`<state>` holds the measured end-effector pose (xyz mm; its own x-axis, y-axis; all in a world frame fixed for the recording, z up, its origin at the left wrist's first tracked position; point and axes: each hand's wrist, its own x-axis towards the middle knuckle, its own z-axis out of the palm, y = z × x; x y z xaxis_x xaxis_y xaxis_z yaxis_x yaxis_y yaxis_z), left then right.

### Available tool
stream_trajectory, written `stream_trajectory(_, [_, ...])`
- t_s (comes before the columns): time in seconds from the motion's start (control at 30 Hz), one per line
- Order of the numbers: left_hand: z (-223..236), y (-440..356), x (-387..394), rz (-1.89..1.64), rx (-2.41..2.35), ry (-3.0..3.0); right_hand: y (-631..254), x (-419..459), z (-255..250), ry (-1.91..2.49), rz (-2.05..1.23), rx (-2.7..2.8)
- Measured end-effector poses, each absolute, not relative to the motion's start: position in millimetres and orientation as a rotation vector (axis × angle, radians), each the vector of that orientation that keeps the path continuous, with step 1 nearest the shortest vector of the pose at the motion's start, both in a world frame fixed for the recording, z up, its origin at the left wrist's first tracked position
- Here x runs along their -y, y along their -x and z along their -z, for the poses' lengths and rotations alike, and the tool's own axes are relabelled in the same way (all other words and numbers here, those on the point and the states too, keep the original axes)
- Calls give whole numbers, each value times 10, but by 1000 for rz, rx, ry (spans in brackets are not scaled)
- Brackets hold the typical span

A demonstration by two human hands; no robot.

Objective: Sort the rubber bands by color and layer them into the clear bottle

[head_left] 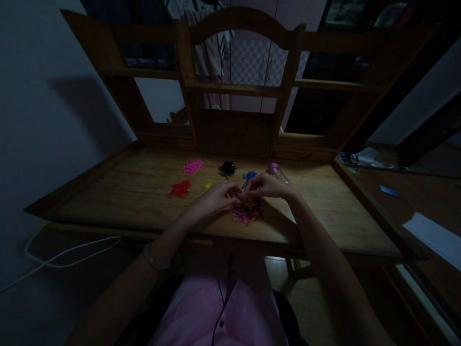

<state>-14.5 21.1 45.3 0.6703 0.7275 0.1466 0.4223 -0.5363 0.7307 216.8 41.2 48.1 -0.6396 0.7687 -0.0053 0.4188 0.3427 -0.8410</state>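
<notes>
Left hand [222,195]: fingers bent, beside the mixed pile; I cannot tell if its grip is closed.
Right hand [264,186]: fingertips near the other thumb; its grip also I cannot tell.
Mixed pile [247,216]: thin multicoloured pieces on the tabletop [324,206], near the front edge.
Farther back: pink pile [193,166], black pile [227,168], blue pile [248,176], bottle [281,174].
Toward left: red pile [180,189], yellow pile [207,186].

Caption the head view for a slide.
Left hand and right hand close together by a multicolored pile on a wooden desk, near single-color piles.
</notes>
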Motion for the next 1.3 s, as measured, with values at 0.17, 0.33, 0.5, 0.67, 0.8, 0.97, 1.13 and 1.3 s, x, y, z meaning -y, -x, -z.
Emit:
stream_trajectory(0.17, [-569, 83, -149, -734, -936, -2079, -2151, -449, -461, 1064, -1221, 2138])
stream_trajectory(0.33, [-525, 142, -21, -856, -1027, -2156, -2120, -397, -492, 1023, -1225, 2303])
stream_trajectory(0.5, [-260, 362, 266, -974, -1203, -1986, -2010, -218, -524, 859, -1310, 2571])
stream_trajectory(0.67, [1, 465, 534, -981, -1300, -1824, -1956, -144, -525, 924, -1147, 2651])
stream_trajectory(0.8, [47, 440, 582, -994, -1252, -1727, -1955, -150, -536, 997, -1124, 2674])
stream_trajectory(0.97, [31, 443, 529, -1037, -1163, -1554, -1931, -131, -547, 1061, -1102, 2699])
stream_trajectory(1.13, [10, 468, 516, -1017, -1117, -1514, -1852, -80, -516, 1129, -877, 2764])
stream_trajectory(1.3, [15, 403, 486, -1045, -1130, -1498, -1846, -71, -518, 1150, -854, 2711])
